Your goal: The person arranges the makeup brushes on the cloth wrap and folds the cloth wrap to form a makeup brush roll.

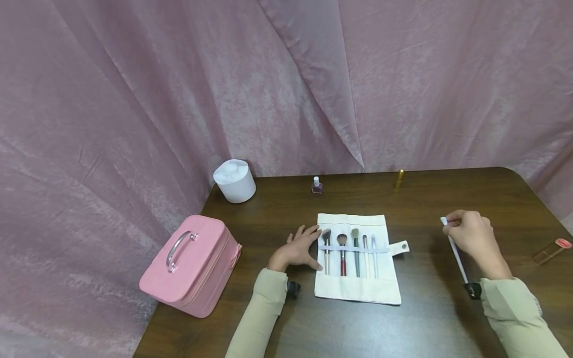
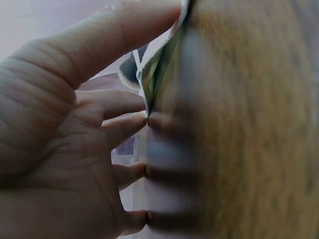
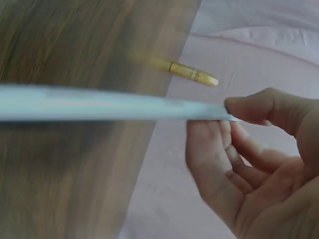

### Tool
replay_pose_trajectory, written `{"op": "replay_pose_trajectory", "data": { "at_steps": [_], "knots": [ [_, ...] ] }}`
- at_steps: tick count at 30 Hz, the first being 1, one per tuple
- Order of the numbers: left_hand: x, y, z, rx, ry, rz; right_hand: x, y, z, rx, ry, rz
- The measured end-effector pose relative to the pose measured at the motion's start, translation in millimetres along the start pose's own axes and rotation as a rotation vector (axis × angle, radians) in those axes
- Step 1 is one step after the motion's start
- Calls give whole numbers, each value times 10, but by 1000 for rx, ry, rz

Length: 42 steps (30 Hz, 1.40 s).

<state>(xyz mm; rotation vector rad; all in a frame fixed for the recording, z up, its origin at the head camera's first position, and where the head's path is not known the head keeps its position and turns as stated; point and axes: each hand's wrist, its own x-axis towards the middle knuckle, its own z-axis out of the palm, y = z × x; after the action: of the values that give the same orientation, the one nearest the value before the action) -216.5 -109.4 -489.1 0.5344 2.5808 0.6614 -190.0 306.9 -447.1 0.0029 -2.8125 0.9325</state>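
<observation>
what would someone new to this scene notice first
Probably the pink case, bold against the dark table at its left side. Next, the white roll lying open mid-table with five brushes in a row, the left hand touching its left edge. Then, further right, the right hand pinching a slim white stick.

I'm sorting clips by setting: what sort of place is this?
Probably a curtained-off makeup spot: shiny pink cloth drapes hang behind a dark brown wooden table, on which a white fabric brush roll lies open.
</observation>
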Motion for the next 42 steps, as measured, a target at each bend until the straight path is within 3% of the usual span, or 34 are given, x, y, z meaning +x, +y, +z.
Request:
{"op": "replay_pose_trajectory", "data": {
  "at_steps": [8, 16, 19, 25, 29, 34, 42],
  "knots": [
    [27, -17, 25, 12, 0, -6, 28, -104, 49, 271, 34, 84],
    [29, 3, 20, 15, -1, 7, 52, -230, 80, 490, 86, 62],
    [31, 11, 24, 18, -2, 6, 75, -279, 88, 619, 101, 71],
    [36, 21, 23, 15, -6, 5, 127, -374, 118, 980, 152, 113],
    [38, 17, 20, 18, -6, 3, 150, -437, 164, 1127, 171, 112],
    [48, 11, 21, 22, -8, 1, 192, -507, 193, 1212, 174, 112],
    [39, -31, 32, 22, 1, -2, 294, -666, 295, 1162, 163, 155]
  ]
}}
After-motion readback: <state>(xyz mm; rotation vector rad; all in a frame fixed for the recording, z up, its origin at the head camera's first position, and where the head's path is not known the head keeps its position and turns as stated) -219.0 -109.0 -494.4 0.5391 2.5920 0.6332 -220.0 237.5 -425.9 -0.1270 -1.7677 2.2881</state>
